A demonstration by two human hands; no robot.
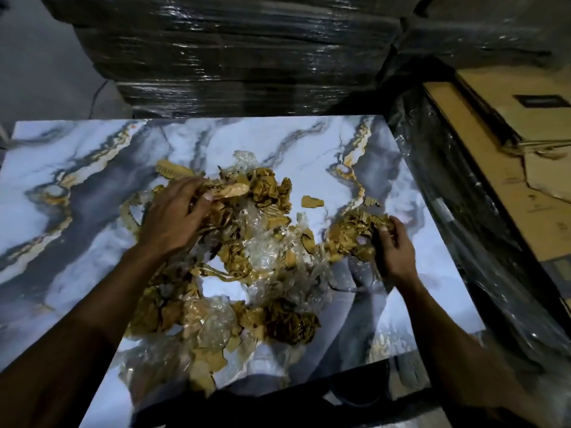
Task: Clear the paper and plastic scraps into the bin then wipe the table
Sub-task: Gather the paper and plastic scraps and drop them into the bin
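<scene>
Both forearms reach in from the bottom of the frame over the marble-patterned table (92, 156). Across its middle sprawls a loose pile of scraps (247, 257): torn brown paper and crumpled clear plastic film. At centre left, the left hand (173, 217) lies on the pile with fingers spread and slightly curled, raking it. At centre right, the right hand (394, 245) clutches a brown paper wad (355, 233). These scraps look light, soft and springy, the film likely slippery, so scooping from underneath in compressed handfuls seems best. No bin is visible.
</scene>
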